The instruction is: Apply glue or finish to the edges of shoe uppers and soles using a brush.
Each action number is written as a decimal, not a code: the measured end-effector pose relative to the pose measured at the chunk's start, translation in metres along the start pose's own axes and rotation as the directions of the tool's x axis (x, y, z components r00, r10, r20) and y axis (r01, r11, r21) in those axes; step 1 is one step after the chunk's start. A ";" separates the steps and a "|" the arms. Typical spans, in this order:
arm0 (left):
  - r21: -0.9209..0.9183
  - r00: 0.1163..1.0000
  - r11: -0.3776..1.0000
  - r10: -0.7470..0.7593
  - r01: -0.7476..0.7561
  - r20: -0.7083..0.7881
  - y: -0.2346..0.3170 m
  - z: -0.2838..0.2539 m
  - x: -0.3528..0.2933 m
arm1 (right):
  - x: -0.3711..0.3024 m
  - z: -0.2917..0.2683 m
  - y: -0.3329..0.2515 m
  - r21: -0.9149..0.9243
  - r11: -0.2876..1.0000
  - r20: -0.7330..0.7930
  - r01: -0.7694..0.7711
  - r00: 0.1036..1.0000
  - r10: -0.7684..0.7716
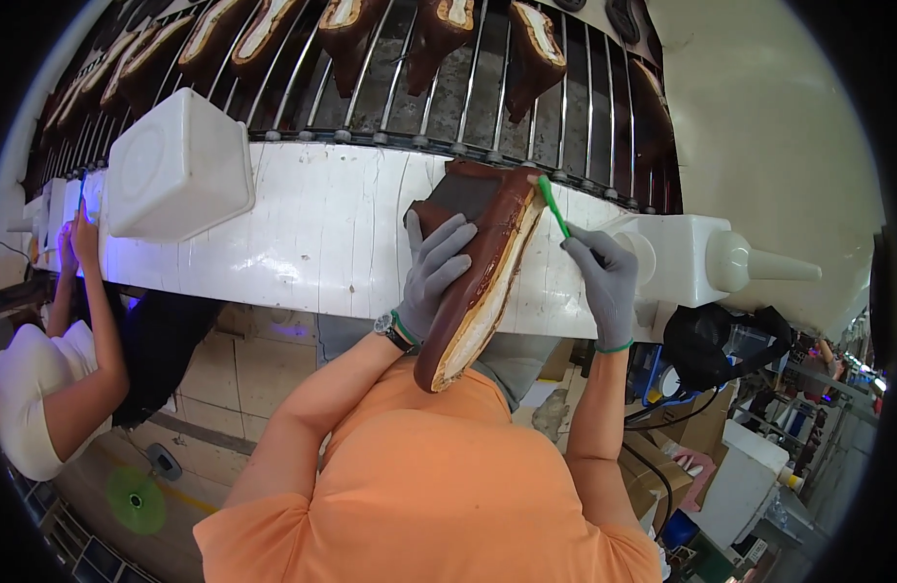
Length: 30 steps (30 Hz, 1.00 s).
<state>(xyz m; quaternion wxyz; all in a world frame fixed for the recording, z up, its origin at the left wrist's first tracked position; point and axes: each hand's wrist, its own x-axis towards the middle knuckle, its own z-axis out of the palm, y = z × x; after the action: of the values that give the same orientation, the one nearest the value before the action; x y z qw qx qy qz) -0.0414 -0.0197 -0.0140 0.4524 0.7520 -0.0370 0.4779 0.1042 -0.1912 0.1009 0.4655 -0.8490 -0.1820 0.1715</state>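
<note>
A dark brown boot upper on its last [468,279] lies on its side across the front edge of the white bench, its pale underside facing right. Wrapped round its left side, my left hand [435,264] grips it in a grey glove. My right hand [604,272], gloved in grey too, pinches a green-handled brush [553,206]. The brush's head touches the far end of the boot, at the edge of the underside. What lies beneath the boot is hidden.
Past the white bench [303,223] runs a roller conveyor [458,107] carrying several similar boots [536,49]. A white square container [181,165] stands at the left, a white bottle with a long nozzle [682,257] lies at the right. Another person [55,389] works at far left.
</note>
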 end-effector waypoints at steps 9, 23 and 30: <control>0.024 0.999 0.999 0.026 -0.025 -0.035 -0.001 0.001 0.002 | -0.057 0.005 -0.026 0.051 0.987 0.192 0.154 0.968 -0.161; 0.091 0.999 0.996 0.017 -0.012 -0.048 0.002 0.003 0.006 | -0.079 0.006 -0.033 0.074 0.992 0.018 0.099 0.995 -0.100; 0.117 0.997 0.993 0.017 -0.008 -0.074 0.003 0.006 0.014 | -0.120 0.015 -0.061 0.151 0.967 0.291 0.207 0.925 -0.244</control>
<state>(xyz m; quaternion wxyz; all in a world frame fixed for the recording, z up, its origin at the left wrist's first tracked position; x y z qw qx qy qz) -0.0314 -0.0203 -0.0025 0.4058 0.7584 0.0034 0.5100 -0.0168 -0.2067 0.1598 0.4973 -0.7564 -0.3382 0.2571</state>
